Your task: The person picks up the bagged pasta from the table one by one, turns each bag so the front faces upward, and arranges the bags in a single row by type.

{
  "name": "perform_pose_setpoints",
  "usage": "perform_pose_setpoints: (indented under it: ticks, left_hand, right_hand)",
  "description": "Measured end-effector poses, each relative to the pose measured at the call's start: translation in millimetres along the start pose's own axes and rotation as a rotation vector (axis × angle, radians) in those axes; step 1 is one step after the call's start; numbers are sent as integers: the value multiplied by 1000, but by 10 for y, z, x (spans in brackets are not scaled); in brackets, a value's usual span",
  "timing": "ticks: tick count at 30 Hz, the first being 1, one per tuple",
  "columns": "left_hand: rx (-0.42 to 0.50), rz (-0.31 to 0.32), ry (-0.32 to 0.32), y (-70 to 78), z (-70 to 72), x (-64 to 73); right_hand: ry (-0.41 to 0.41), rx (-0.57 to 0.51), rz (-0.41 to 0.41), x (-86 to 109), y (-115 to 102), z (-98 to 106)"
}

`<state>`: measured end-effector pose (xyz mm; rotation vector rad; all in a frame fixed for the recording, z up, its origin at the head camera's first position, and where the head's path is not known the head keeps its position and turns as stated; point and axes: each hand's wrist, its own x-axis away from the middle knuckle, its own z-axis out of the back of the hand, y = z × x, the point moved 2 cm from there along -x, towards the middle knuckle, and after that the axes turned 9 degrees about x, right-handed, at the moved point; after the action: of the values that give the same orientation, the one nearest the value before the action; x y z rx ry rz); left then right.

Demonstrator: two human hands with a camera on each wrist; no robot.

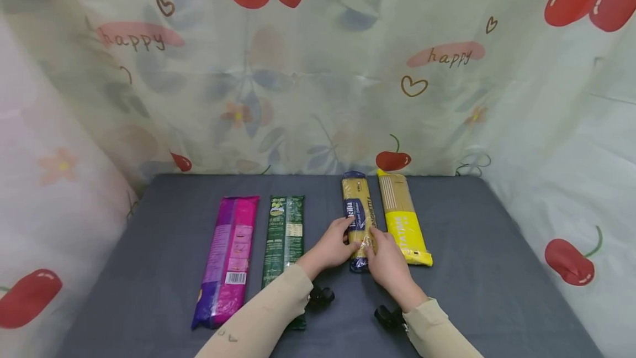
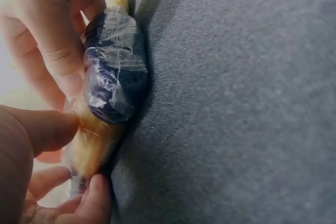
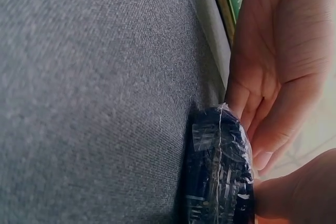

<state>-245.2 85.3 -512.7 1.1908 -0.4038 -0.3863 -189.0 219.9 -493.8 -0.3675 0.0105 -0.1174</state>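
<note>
Head view, and the writing comes first: the navy-ended pasta pack (image 1: pixel 362 217) shows what reads as "SPAGHETTI" down its side, its brand part-covered; the yellow pack (image 1: pixel 404 220) to its right shows "STATIME"; the green pack (image 1: pixel 283 236) on the left carries "Olivoilà" (small print, hard to be sure), while the purple-and-pink pack (image 1: pixel 226 261) has a barcode, and "happy" appears twice on the patterned curtain (image 1: pixel 318 43) behind. Both forearms reach in from below, converging: the left hand (image 1: pixel 330 245) pinches the pasta pack's left side, the right hand (image 1: pixel 391 267) grips its lower right, fingers curled on both. That pack lies lengthwise over the grey table (image 1: pixel 472 269), between the green and yellow ones, the left sleeve (image 1: pixel 270 311) crossing the green. Pale strands show through clear wrapping in the gripped pack and the yellow one.
</note>
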Motion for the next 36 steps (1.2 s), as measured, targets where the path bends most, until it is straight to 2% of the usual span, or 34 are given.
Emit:
perform_pose_setpoints:
  ticks: [9, 16, 27, 33, 36]
  left_hand:
    - [73, -15, -34, -82, 25, 35]
    - [109, -27, -25, -96, 35, 38]
    - [135, -7, -17, -153, 5, 72]
    - [203, 28, -54, -100, 57, 120]
    - [205, 42, -71, -72, 113, 176]
  right_hand:
    - [27, 48, 36, 37, -32, -32]
    - [39, 80, 36, 61, -51, -25]
    - [62, 85, 35, 104, -61, -88]
    - [117, 69, 33, 121, -73, -87]
    - [153, 63, 34, 136, -76, -64]
